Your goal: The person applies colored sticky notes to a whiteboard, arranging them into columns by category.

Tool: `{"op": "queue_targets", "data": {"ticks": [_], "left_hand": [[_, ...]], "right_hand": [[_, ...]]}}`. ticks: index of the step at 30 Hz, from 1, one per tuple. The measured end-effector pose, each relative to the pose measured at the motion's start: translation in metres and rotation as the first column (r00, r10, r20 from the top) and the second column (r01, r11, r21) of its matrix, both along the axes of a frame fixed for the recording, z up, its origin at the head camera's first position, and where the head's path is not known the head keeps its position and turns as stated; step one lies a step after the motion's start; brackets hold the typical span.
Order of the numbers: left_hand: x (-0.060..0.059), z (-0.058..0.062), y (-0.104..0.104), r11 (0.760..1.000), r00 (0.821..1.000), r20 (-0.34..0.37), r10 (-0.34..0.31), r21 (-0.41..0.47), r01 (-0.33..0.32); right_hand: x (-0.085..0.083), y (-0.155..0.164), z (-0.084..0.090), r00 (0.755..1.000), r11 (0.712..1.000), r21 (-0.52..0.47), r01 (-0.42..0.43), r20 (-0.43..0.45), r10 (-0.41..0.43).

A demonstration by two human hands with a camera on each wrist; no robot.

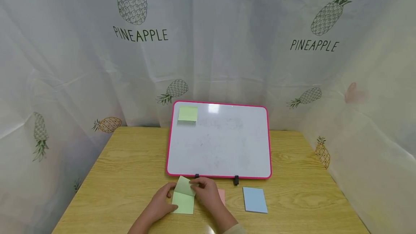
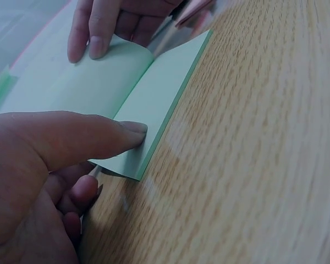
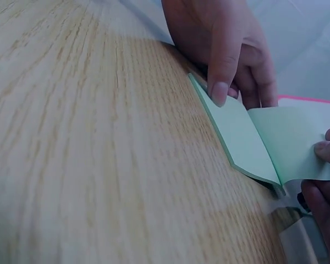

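Item: green sticky-note pad (image 1: pixel 183 203), lying flat on the wooden worktop (image 1: pixel 130 161) just in front of the whiteboard's lower edge. Left hand (image 1: pixel 161 202): the pad's near-left edge is pressed down by the thumb (image 2: pixel 99 137), the other fingers loosely curled beside it, so the pad is steadied, not lifted. Right hand (image 1: pixel 206 191): the top sheet (image 1: pixel 185 186) is pinched at its free edge between thumb and fingertips (image 3: pixel 325 151) and is curled upward and back, one edge still attached to the pad. Step judged in hand: a single note is being peeled off. The next move is judged to call for a steady pull along the glued edge, with the pad kept pinned so that only one sheet comes away uncreased. Whiteboard (image 1: pixel 224 143): pink-framed, propped upright on two small black feet; one green note (image 1: pixel 187 113) is stuck in its upper left corner, the rest of the surface bare save faint smudges. Blue pad (image 1: pixel 255 200): flat on the worktop, well right of the hands. Pink pad (image 1: pixel 221 196): mostly hidden behind the right hand, so it is probably a pad, though this cannot be confirmed. Containers: none are seen in any view.
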State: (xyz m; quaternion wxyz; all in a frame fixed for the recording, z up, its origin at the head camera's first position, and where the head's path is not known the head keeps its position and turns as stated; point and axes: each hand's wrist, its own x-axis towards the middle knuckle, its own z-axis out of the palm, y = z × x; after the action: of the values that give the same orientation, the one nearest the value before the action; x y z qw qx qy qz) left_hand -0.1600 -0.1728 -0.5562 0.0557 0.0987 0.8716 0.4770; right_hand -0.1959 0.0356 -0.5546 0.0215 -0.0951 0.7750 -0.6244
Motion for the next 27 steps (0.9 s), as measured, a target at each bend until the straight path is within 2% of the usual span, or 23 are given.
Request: {"op": "queue_targets", "data": {"ticks": [7,27], "left_hand": [[0.0002,-0.0008,0.0014,1.0,1.0,-0.011,0.006,0.019,-0.006],[0.0002,-0.0017,0.0034,0.999,0.999,0.014,0.029,0.033,-0.029]], "right_hand": [[-0.0032,0.0008,0.0003,0.999,1.0,0.01,0.009,-0.039,-0.009],[-0.0052,-0.0013,0.003,0.999,0.999,-0.018,0.05,-0.021,-0.05]]}}
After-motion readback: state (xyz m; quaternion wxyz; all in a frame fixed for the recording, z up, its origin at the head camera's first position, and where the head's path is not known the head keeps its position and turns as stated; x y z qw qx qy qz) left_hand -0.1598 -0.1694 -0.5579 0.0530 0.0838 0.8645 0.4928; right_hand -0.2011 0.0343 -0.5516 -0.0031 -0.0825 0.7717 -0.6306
